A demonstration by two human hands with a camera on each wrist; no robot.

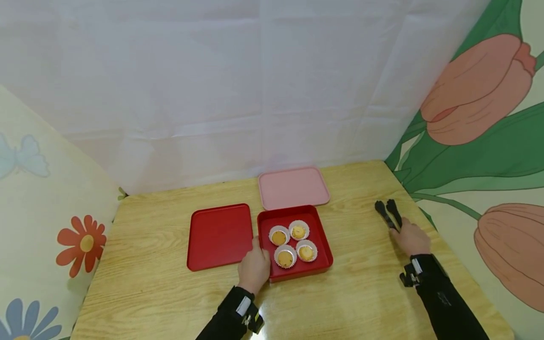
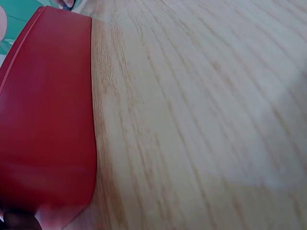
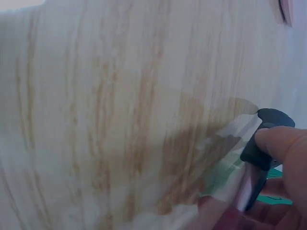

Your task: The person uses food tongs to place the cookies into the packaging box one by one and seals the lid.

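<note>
A red square box [image 1: 325, 262] stands on the table, with several small egg-tart-like pastries in white paper cups [image 1: 284, 257] grouped inside it. My left hand [image 1: 254, 268] grips the left wall of the box near its front corner. In the left wrist view the box's red side [image 2: 48, 105] fills the left, and most of that hand is hidden. At the right, my right hand [image 1: 411, 237] holds a pair of tongs [image 1: 385, 215] with black tips, spread apart and pointing away from me. The right wrist view shows the thumb [image 3: 283, 141] on the tongs' black part [image 3: 256, 148].
A flat red lid [image 1: 220, 237] lies left of the box, close beside it. Behind the box lies a pink tray [image 1: 294, 187]. A white cloth [image 1: 191, 94] hangs at the table's back edge, and flower-patterned panels [image 1: 476, 170] stand on both sides.
</note>
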